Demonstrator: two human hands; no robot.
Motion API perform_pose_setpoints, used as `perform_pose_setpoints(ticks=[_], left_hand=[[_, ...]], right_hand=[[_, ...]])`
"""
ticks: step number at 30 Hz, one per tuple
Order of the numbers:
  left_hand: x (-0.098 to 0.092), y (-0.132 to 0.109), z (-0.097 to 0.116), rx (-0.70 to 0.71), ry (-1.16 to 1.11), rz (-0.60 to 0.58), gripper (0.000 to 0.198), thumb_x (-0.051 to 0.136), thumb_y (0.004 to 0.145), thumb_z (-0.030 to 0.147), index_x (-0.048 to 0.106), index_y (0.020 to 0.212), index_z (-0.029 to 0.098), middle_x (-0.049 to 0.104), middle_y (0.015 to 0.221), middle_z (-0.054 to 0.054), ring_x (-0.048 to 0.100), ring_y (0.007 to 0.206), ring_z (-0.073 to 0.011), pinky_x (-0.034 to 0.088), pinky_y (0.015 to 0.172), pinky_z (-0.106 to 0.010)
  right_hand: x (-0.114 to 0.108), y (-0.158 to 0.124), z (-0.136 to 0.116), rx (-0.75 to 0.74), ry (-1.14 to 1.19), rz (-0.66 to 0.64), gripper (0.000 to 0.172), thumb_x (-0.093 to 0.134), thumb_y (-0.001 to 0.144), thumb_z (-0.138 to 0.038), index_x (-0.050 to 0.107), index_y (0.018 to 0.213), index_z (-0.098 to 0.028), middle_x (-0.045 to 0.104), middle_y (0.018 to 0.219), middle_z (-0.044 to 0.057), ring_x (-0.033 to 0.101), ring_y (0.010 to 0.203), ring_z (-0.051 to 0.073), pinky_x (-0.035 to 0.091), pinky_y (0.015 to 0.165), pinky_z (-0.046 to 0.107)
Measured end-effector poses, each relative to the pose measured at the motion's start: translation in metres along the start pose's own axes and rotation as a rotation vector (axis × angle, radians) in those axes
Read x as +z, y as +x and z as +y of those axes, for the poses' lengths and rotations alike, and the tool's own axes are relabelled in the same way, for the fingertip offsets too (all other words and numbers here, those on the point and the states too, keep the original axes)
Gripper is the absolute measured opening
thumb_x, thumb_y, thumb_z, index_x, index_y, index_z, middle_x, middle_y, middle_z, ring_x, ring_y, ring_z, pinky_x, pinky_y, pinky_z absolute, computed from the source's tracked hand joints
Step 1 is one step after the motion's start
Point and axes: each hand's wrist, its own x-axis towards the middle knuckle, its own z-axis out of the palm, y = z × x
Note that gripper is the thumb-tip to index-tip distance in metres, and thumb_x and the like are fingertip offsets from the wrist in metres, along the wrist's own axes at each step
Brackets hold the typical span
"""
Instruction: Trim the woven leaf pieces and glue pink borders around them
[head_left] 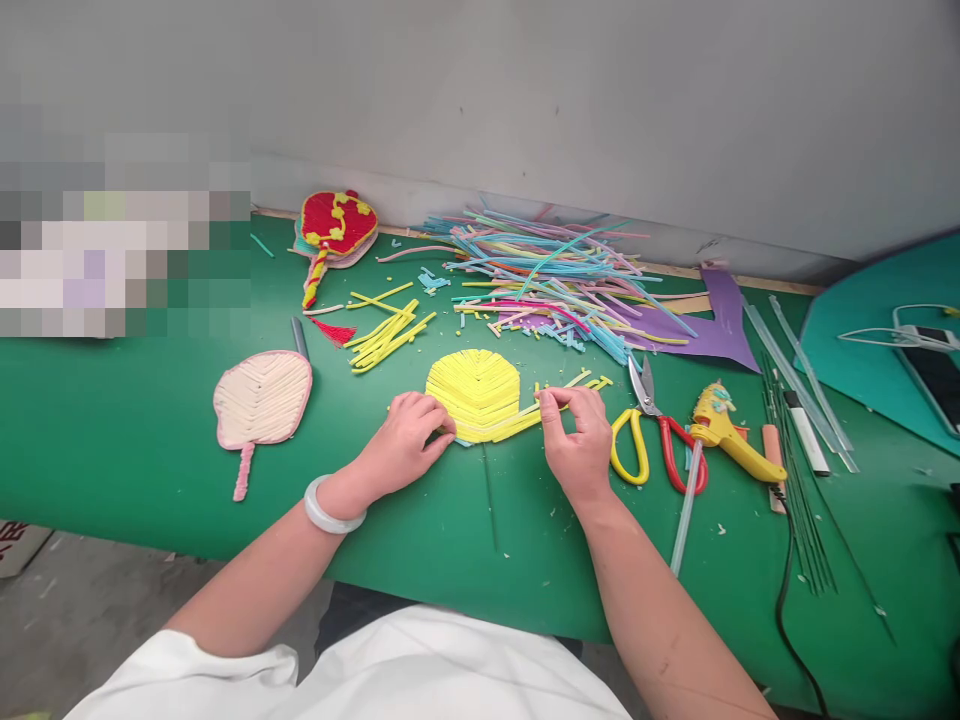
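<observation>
A yellow woven fan piece [475, 388] lies on the green table [135, 430] in front of me. My left hand [405, 440] rests on its lower left edge, fingers curled and pressing the piece down. My right hand [577, 440] pinches a yellow strip [559, 395] that runs from the piece's lower right side out to the right. A thin dark rod [489, 500] extends from under the piece toward me.
A cream and pink finished fan [262, 402] lies at left, a red and yellow fan [335, 225] behind it. Loose yellow strips [386, 335], a pile of coloured strips [547, 275], scissors [652, 435], a yellow glue gun [724, 430] and purple sheet [716, 320] lie nearby.
</observation>
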Motion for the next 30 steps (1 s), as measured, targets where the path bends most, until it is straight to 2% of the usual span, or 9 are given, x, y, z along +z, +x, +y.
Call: perform_pose_setpoints(ticks=[4, 10, 15, 19, 22, 25, 28, 30], left_hand=[[-0.002, -0.001, 0.002, -0.003, -0.031, 0.058, 0.01, 0.052, 0.096, 0.022, 0.06, 0.101, 0.022, 0.065, 0.106, -0.008, 0.057, 0.103, -0.0235, 0.041, 0.096, -0.043], [-0.002, 0.0, 0.001, -0.054, -0.071, 0.165, 0.008, 0.052, 0.096, 0.023, 0.061, 0.097, 0.022, 0.065, 0.1, -0.006, 0.06, 0.1, -0.0227, 0.044, 0.093, -0.041], [-0.01, -0.002, -0.003, -0.211, -0.1, 0.348, 0.011, 0.053, 0.098, 0.031, 0.057, 0.104, 0.022, 0.062, 0.087, -0.002, 0.061, 0.085, -0.0188, 0.049, 0.083, -0.035], [-0.015, -0.004, -0.006, -0.291, -0.104, 0.405, 0.01, 0.052, 0.097, 0.028, 0.056, 0.104, 0.022, 0.059, 0.081, 0.002, 0.06, 0.077, -0.0155, 0.05, 0.074, -0.029], [-0.013, -0.003, -0.009, -0.274, -0.09, 0.378, 0.012, 0.05, 0.096, 0.026, 0.058, 0.103, 0.021, 0.061, 0.085, -0.001, 0.061, 0.081, -0.0173, 0.051, 0.079, -0.032], [-0.007, -0.001, -0.011, -0.195, -0.073, 0.277, 0.016, 0.055, 0.095, 0.029, 0.063, 0.106, 0.021, 0.068, 0.105, -0.007, 0.062, 0.103, -0.0231, 0.048, 0.096, -0.041], [-0.001, -0.001, -0.012, -0.116, -0.054, 0.167, 0.028, 0.061, 0.092, 0.03, 0.063, 0.12, 0.024, 0.063, 0.134, -0.009, 0.052, 0.131, -0.0285, 0.037, 0.112, -0.05], [0.002, -0.001, -0.013, -0.086, -0.017, 0.115, 0.038, 0.06, 0.093, 0.029, 0.058, 0.131, 0.025, 0.056, 0.145, -0.01, 0.042, 0.142, -0.0303, 0.029, 0.118, -0.055]], right_hand=[[-0.002, 0.0, 0.002, 0.005, 0.002, 0.012, 0.018, 0.055, 0.097, -0.032, 0.063, 0.084, -0.024, 0.07, 0.081, 0.004, 0.061, 0.081, 0.022, 0.047, 0.079, 0.038], [-0.002, 0.0, 0.002, 0.021, 0.007, 0.0, 0.018, 0.055, 0.097, -0.032, 0.063, 0.083, -0.024, 0.07, 0.08, 0.004, 0.061, 0.081, 0.022, 0.046, 0.079, 0.038], [-0.002, 0.0, 0.002, 0.026, 0.023, 0.016, 0.017, 0.056, 0.097, -0.031, 0.063, 0.083, -0.023, 0.069, 0.08, 0.004, 0.061, 0.08, 0.021, 0.046, 0.079, 0.037], [-0.003, 0.0, 0.002, 0.036, 0.026, 0.018, 0.019, 0.056, 0.097, -0.032, 0.064, 0.083, -0.023, 0.069, 0.079, 0.004, 0.061, 0.081, 0.021, 0.046, 0.079, 0.036], [-0.002, 0.0, 0.003, 0.047, 0.011, 0.023, 0.021, 0.055, 0.097, -0.034, 0.064, 0.082, -0.023, 0.068, 0.078, 0.003, 0.061, 0.081, 0.02, 0.046, 0.079, 0.035], [-0.001, 0.0, 0.004, 0.049, -0.002, 0.023, 0.022, 0.054, 0.097, -0.035, 0.064, 0.082, -0.022, 0.067, 0.078, 0.003, 0.059, 0.08, 0.019, 0.045, 0.079, 0.034], [0.0, 0.0, 0.006, 0.049, -0.01, 0.021, 0.022, 0.054, 0.097, -0.035, 0.064, 0.083, -0.022, 0.067, 0.078, 0.003, 0.059, 0.079, 0.019, 0.045, 0.079, 0.034], [0.0, 0.001, 0.007, 0.051, -0.013, 0.026, 0.022, 0.054, 0.098, -0.035, 0.065, 0.083, -0.022, 0.067, 0.078, 0.003, 0.059, 0.079, 0.019, 0.045, 0.079, 0.034]])
